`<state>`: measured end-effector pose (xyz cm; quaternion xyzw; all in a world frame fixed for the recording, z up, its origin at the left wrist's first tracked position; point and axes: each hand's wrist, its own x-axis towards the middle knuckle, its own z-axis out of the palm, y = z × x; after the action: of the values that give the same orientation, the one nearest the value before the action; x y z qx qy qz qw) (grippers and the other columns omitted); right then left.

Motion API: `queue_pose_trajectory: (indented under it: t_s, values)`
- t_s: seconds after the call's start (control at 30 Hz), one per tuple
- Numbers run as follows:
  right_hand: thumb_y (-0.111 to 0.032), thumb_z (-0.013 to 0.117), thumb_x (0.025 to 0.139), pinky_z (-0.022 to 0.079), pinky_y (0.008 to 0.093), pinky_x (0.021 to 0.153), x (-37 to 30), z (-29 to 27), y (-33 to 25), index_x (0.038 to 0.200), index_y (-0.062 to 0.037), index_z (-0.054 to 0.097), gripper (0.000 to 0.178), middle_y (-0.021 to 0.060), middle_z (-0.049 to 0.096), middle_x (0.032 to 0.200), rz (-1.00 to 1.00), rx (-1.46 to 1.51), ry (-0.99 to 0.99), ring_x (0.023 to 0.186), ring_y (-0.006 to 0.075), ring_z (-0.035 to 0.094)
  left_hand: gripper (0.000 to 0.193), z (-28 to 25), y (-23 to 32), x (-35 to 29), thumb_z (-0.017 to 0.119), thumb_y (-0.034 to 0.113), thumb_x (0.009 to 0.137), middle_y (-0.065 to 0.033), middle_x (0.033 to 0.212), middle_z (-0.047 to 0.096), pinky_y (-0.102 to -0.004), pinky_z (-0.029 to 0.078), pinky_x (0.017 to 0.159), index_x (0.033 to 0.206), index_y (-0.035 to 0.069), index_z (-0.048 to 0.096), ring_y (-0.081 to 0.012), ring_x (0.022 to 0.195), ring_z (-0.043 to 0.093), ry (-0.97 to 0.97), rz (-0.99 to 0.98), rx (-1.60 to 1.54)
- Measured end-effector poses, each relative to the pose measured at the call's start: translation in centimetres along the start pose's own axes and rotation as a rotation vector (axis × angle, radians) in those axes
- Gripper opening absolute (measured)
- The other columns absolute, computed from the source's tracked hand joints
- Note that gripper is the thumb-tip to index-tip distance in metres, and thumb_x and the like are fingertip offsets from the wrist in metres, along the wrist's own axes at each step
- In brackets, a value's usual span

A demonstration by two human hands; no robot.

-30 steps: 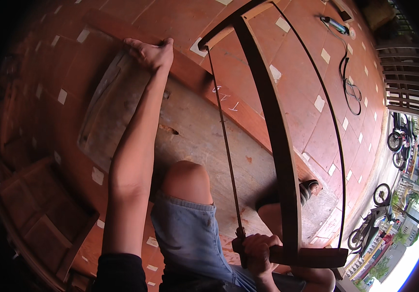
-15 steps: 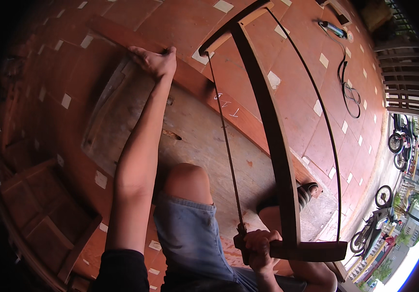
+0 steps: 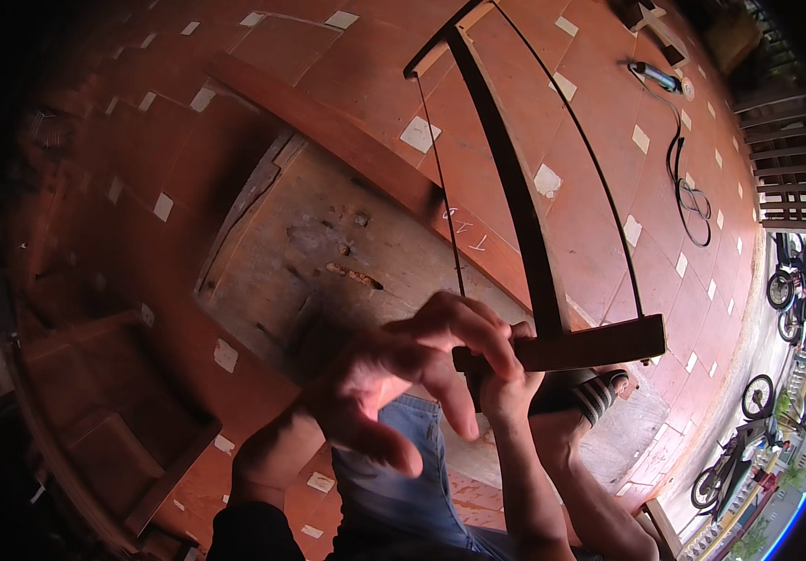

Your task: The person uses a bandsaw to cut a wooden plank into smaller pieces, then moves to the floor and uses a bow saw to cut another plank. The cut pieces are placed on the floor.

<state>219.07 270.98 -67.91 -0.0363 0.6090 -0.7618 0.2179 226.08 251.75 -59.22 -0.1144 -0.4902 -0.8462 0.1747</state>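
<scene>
A wooden frame saw (image 3: 513, 178) with a thin blade on one side and a cord on the other stands tilted in front of me. My right hand (image 3: 508, 379) is closed round the near end of its blade side, by the end crosspiece. My left hand (image 3: 393, 374) is open beside it, fingers apart and bent, the fingertips close to my right hand; whether they touch is hard to tell. Beyond the saw, a long reddish plank (image 3: 337, 140) with white chalk marks lies along the far edge of a worn wooden board (image 3: 304, 238).
A power tool with a disc (image 3: 655, 77) and its black cable (image 3: 691, 210) lie on the tiled floor at far right. A brown wooden frame (image 3: 108, 421) stands at lower left. My sandalled foot (image 3: 599, 397) rests on the board. Motorbikes (image 3: 735, 458) are outside, right.
My left hand has left the plank and come back near my right hand. The near end of the saw has risen, with my right hand still holding it.
</scene>
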Motion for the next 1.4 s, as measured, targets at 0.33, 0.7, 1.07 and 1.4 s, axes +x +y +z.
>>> queue_pose_trajectory:
  t_s: [0.33, 0.7, 1.07, 1.4]
  values:
    - [-0.013, 0.066, 0.110, 0.056, 0.0344, 0.071, 0.2, 0.3, -0.2, 0.093, -0.0025, 0.055, 0.023, 0.0116, 0.070, 0.080, 0.033, -0.023, 0.014, 0.072, 0.0161, 0.065, 0.019, 6.6, 0.6, -0.7, 0.079, 0.031, 0.096, -0.0188, 0.133, 0.062, -0.0476, 0.038, 0.107, 0.091, 0.013, 0.081, -0.0332, 0.121, 0.049, -0.246, 0.221, -0.456]
    - [-0.013, 0.069, 0.109, 0.057, 0.0380, 0.073, -0.3, 0.3, 0.0, 0.093, -0.0037, 0.053, 0.024, 0.0108, 0.067, 0.079, 0.060, -0.001, -0.021, 0.074, 0.0188, 0.066, 0.032, 0.9, 2.7, -2.8, 0.076, 0.037, 0.101, -0.0183, 0.137, 0.056, -0.0504, 0.042, 0.114, 0.106, 0.005, 0.076, -0.0314, 0.130, 0.055, -0.347, -0.195, 0.094]
    - [-0.009, 0.066, 0.108, 0.054, 0.0421, 0.077, 0.0, 1.7, -2.6, 0.090, -0.0050, 0.049, 0.025, 0.0110, 0.060, 0.075, 0.137, -0.041, 0.000, 0.071, 0.0216, 0.062, 0.103, -25.4, -15.9, 7.7, 0.096, 0.037, 0.072, -0.0282, 0.132, 0.058, -0.0503, 0.047, 0.110, 0.144, -0.013, 0.042, -0.0415, 0.125, 0.057, 1.521, -0.251, 1.535]
    - [-0.024, 0.070, 0.105, 0.056, 0.0418, 0.074, -12.2, -4.1, -6.2, 0.086, -0.0093, 0.053, 0.029, 0.0103, 0.060, 0.074, 0.136, -0.053, -0.008, 0.066, 0.0251, 0.060, 0.080, -26.4, -16.5, 7.8, 0.092, 0.022, 0.072, -0.0279, 0.124, 0.059, -0.0520, 0.051, 0.105, 0.131, -0.011, 0.049, -0.0409, 0.120, 0.062, 1.529, -0.124, 1.481]
